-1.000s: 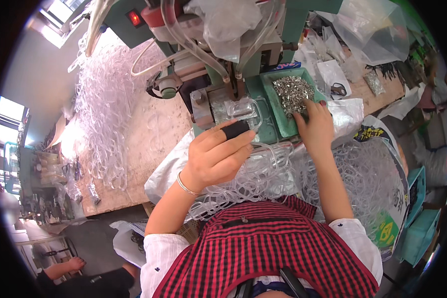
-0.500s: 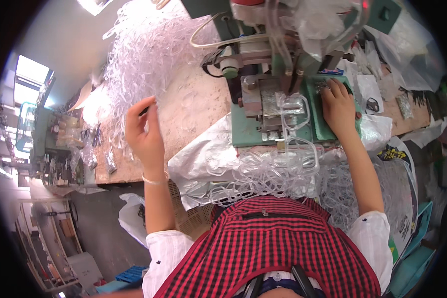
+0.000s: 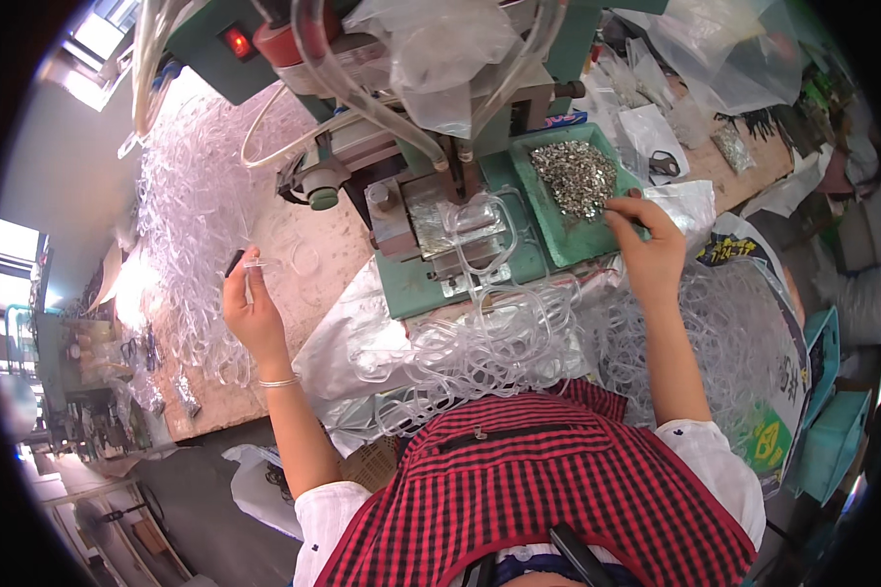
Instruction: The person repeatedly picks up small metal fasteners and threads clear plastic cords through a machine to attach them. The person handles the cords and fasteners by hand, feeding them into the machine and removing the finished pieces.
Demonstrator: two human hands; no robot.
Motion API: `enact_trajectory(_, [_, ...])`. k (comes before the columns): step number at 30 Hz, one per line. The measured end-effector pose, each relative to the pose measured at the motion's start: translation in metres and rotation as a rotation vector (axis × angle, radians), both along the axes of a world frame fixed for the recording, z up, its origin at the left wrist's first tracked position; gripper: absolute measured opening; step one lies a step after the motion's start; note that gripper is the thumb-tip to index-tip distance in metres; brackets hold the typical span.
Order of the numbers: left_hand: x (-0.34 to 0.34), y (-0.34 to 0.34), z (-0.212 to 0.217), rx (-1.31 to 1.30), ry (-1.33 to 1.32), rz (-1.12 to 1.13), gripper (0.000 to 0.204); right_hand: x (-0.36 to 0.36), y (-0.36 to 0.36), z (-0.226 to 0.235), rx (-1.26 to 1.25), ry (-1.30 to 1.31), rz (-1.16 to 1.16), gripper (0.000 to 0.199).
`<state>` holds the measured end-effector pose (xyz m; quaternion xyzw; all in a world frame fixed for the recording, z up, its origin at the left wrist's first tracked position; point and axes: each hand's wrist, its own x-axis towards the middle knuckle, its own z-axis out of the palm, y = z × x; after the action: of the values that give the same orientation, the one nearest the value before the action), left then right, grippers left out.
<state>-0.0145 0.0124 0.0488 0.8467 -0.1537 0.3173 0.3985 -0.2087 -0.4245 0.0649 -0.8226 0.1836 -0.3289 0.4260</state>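
Note:
My left hand [image 3: 253, 311] is out to the left above the wooden bench, pinching a clear plastic piece [image 3: 264, 264] beside a big heap of clear plastic frames [image 3: 191, 210]. At the near edge of a green tray [image 3: 548, 235] filled with small metal parts [image 3: 576, 176], the fingertips of my right hand [image 3: 646, 245] are among the parts. Whether they grip one is hidden. Between the hands stands a green press machine [image 3: 431, 196] with a clear frame [image 3: 475, 230] lying on its plate.
More clear frames [image 3: 489, 342] spill over a plastic sheet in front of me. Clear hoses [image 3: 362, 98] and a plastic bag hang from the machine. Bags of small parts [image 3: 675, 127] lie at the back right. A teal box [image 3: 827, 411] sits at right.
My left hand went from the machine out to the left heap and now holds a clear piece. My right hand moved from the machine's plate back to the tray of metal parts.

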Motion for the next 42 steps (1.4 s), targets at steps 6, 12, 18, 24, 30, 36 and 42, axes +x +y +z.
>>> enact_trajectory(6, [-0.001,-0.043,0.0,-0.363,0.316,-0.098,0.015,0.072,0.055,0.067,0.089,-0.117,0.501,0.013])
enact_trajectory(12, [-0.029,-0.062,-0.041,-0.692,0.408,-0.2,0.012,0.084,0.085,0.044,0.358,-0.171,0.381,0.041])
enact_trajectory(18, [-0.052,-0.102,0.043,-0.879,0.142,-0.415,0.009,0.081,0.088,0.05,0.424,-0.189,0.447,0.056])
enact_trajectory(24, [-0.044,-0.134,0.123,-0.674,-0.126,-0.671,0.013,0.077,0.107,0.069,0.602,-0.193,0.511,0.06])
enact_trajectory(30, [-0.072,-0.147,0.102,-0.516,-0.312,-0.801,0.018,0.047,0.085,0.077,0.289,-0.084,0.552,0.048])
enact_trajectory(36, [-0.087,-0.163,0.085,0.184,-0.554,-0.84,0.025,0.057,-0.009,-0.027,-0.613,0.112,-0.052,0.021])
enact_trajectory(42, [-0.078,-0.171,0.076,0.301,-0.664,-0.883,0.022,0.062,-0.01,-0.035,-0.707,-0.036,0.085,0.016])
